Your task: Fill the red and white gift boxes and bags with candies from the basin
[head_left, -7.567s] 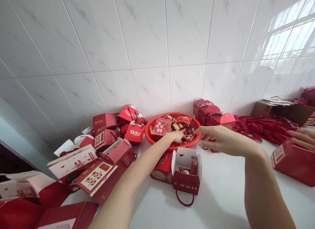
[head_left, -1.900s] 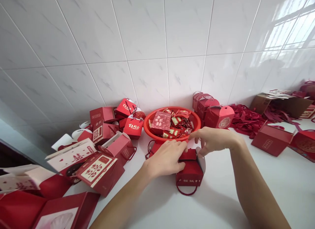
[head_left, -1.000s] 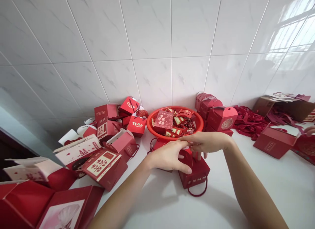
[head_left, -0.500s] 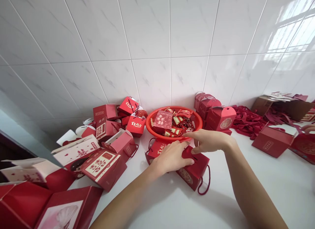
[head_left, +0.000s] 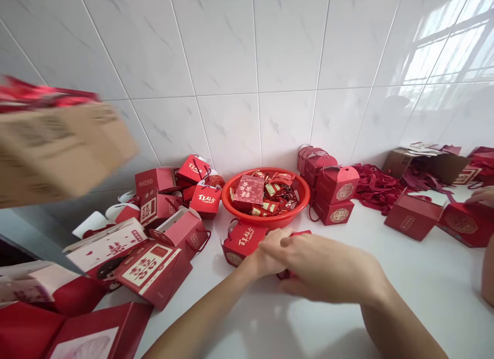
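Near the middle of the white table, my two hands overlap around a small red gift box (head_left: 301, 232), most of which they hide. My left hand (head_left: 268, 253) lies at its left side, its fingers largely covered. My right hand (head_left: 328, 269) crosses in front, slightly blurred, with bent fingers over the left hand and the thumb low. Both look closed on the box, though the contact is hidden. Another red gift box (head_left: 245, 240) with gold lettering stands just left of them. Behind is a red plastic basket (head_left: 266, 223) of wrapped sweets and a patterned red packet.
Red gift boxes (head_left: 154, 274) crowd the left; more stand stacked (head_left: 335, 212) by the tiled wall. A blurred cardboard carton (head_left: 73, 148) hangs in the air at upper left. Red ribbons (head_left: 372, 189) lie at right, where another person's hand (head_left: 482, 194) touches a red box (head_left: 461, 222).
A carton has entered at upper left. My right hand has come nearer and lower across my left hand, and the gift box between them is turned and mostly covered. The view has shifted slightly.
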The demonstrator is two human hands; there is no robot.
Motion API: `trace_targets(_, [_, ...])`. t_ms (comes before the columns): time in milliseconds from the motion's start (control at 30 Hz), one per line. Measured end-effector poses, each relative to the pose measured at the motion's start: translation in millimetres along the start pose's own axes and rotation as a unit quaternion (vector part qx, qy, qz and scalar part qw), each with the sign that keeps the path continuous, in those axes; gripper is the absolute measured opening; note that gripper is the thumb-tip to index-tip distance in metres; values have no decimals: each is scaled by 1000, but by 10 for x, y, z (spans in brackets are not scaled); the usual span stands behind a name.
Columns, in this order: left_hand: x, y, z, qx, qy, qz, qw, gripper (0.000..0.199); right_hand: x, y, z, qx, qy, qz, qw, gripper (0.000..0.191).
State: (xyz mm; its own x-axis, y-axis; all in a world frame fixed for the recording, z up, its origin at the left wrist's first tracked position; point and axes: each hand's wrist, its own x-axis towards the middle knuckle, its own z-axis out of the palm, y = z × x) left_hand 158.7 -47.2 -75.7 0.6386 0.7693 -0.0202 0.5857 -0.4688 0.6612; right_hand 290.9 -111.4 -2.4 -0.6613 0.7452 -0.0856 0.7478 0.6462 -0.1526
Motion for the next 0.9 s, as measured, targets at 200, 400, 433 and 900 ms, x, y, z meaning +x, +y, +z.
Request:
trace_targets(200, [192, 65, 211, -109, 44, -51, 992, 64, -275, -249, 131, -74, 54, -74, 993, 53])
trace_targets(400, [803, 127, 590, -208, 84, -28, 974, 65, -503, -347, 208, -42, 47, -51, 997, 37])
trace_targets(433, [888, 148, 641, -213, 99, -28, 972, 70, -529, -351, 190, -37, 44, -49, 997, 38])
trace_targets(900, [1357, 320, 691, -191, 135, -34, 972, 89, -1214, 316, -157, -49, 305, 57, 949, 67])
